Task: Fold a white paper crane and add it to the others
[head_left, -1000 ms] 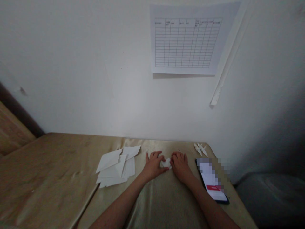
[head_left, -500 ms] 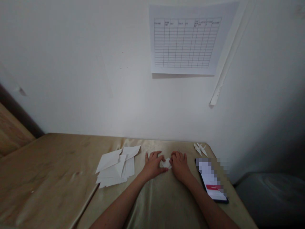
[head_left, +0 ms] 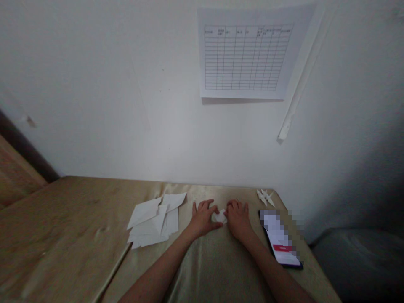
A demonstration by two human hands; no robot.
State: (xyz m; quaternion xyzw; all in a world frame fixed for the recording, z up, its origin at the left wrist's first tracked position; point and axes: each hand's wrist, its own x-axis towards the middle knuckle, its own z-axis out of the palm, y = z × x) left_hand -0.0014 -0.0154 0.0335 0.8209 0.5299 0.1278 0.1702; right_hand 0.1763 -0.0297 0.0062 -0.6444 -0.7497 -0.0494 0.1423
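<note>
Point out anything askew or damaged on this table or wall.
The loose paper sheets left of the left hand lie fanned and crooked, not squared. On the wall, a white strip leans diagonally, its lower end ragged. Nothing is spilled.

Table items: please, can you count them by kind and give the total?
Small folded paper piece, pressed between left hand and right hand: 1
Stack of loose white sheets; sheet count unclear: 1
Finished folded paper figures, by the far corner: 2, perhaps more
Phone: 1
Total: 5

Two bare forearms, left hand [head_left: 202,219], right hand [head_left: 238,219], no sleeves
</note>
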